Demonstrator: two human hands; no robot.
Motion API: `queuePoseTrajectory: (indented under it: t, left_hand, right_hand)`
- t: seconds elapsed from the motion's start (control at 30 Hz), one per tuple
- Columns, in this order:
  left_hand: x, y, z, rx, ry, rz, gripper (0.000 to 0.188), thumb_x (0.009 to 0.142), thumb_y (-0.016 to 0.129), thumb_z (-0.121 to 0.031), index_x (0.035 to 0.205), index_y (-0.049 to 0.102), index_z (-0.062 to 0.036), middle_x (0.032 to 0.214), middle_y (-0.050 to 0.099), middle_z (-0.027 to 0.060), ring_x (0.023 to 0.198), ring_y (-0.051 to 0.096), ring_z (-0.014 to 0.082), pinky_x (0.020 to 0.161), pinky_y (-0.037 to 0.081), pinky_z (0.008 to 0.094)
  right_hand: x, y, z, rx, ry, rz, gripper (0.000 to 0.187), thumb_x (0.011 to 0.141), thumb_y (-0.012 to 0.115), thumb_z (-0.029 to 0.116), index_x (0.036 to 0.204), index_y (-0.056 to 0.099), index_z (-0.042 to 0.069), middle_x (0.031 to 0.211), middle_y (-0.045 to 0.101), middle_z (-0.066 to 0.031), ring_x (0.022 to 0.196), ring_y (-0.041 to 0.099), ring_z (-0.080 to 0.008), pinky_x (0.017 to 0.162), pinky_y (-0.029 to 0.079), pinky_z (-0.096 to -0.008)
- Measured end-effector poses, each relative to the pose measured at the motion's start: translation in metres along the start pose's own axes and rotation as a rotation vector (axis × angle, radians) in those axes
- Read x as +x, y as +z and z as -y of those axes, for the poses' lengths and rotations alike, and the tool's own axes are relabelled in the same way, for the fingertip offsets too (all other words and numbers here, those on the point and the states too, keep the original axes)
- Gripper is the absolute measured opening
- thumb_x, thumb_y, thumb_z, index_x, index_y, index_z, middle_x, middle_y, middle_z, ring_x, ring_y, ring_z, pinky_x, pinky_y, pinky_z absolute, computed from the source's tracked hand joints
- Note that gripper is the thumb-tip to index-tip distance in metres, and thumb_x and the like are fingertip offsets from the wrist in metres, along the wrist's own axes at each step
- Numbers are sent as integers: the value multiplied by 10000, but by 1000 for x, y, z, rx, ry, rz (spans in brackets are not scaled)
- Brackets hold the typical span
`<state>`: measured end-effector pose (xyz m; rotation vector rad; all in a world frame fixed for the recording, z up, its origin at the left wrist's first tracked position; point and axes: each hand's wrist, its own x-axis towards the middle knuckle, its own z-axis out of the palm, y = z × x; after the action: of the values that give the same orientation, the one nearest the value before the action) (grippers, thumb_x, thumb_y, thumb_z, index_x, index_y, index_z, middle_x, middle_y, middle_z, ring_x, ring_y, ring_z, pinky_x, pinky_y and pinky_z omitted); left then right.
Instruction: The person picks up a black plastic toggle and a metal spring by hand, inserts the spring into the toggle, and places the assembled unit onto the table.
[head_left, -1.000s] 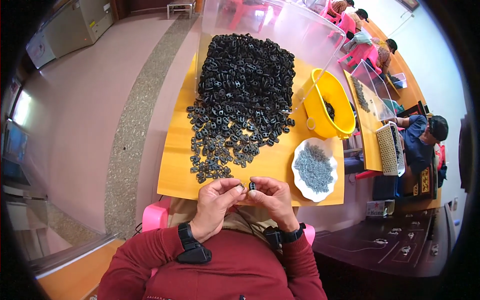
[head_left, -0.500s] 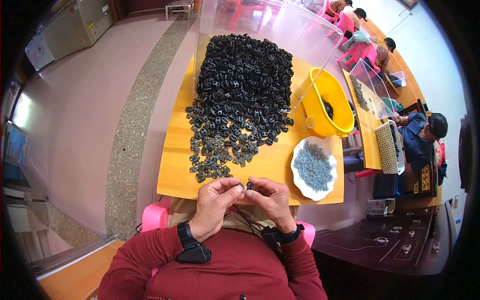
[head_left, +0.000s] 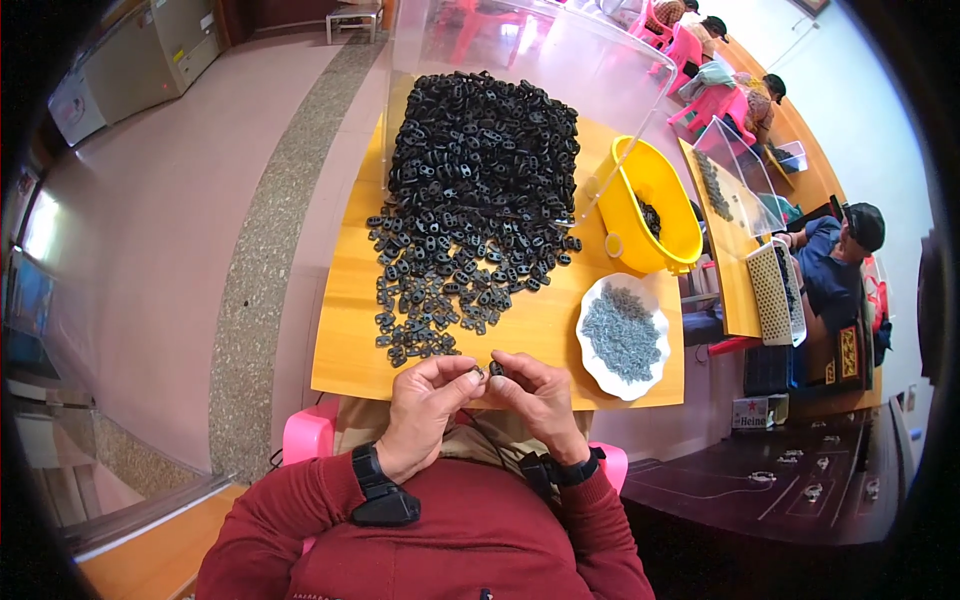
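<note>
Evidently a piece in hand, with a big heap beyond the fingers

The left hand pinches a small part between thumb and forefinger, too tiny and covered to identify. Just beside it, the right hand grips a black piece in its fingertips. The two sets of fingers almost meet, and whether the held parts touch I cannot tell.

As to progress, much looks left: straight ahead of the fingers, a deep heap of two-holed black pieces fills the clear bin and spreads toward the left fingers. A smaller lot of dark pieces sits in the yellow tub, ahead and to the right; perhaps these are done, though nothing confirms it. Right of the fingers, the white bowl holds plenty of small grey parts.

For movement, the near edge of the worktop runs beneath the hands, so anything dropped might miss it. Bare wood shows between the right fingers and the bowl, and left of the scattered pieces. The tub's wall rises beyond the bowl, probably calling for a lifted reach.
</note>
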<state>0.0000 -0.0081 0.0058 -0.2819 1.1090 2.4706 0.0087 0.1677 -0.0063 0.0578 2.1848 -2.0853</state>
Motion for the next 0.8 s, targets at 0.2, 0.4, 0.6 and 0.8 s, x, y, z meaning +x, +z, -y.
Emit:
queuePoseTrajectory:
  t: [0.2, 0.4, 0.6, 0.8]
  left_hand:
    - [0, 0, 0, -7, -5, -11, 138, 883, 610, -8, 1020, 595, 2, 925, 664, 100, 824, 649, 142, 769, 542, 246]
    - [-1, 0, -1, 5, 0, -25, 139, 875, 624, -15, 1012, 602, 0, 904, 660, 85, 817, 652, 134, 758, 543, 244]
    - [-1, -1, 4, 2, 12, -7, 164, 874, 629, -28, 1027, 605, 26, 900, 662, 78, 800, 638, 129, 743, 529, 247]
    - [-1, -2, 6, -2, 2, 2, 163, 877, 634, -43, 1023, 607, 24, 905, 665, 81, 809, 640, 129, 755, 533, 257]
  right_hand:
    - [0, -2, -2, -123, -142, 36, 260, 871, 630, 4, 1128, 624, -34, 956, 658, -51, 850, 591, -104, 756, 482, -233]
    - [-2, -1, 2, 27, 49, 33, 212, 868, 614, -2, 1075, 632, -42, 977, 639, -63, 881, 582, -99, 784, 479, -231]
    - [1, -4, 8, -115, -89, 90, 205, 869, 603, 6, 1067, 625, -42, 957, 617, -50, 870, 581, -102, 796, 475, -227]
    - [-2, 3, 10, 184, 155, -63, 163, 868, 625, 4, 1021, 636, -52, 914, 658, -55, 804, 620, -97, 738, 515, -221]
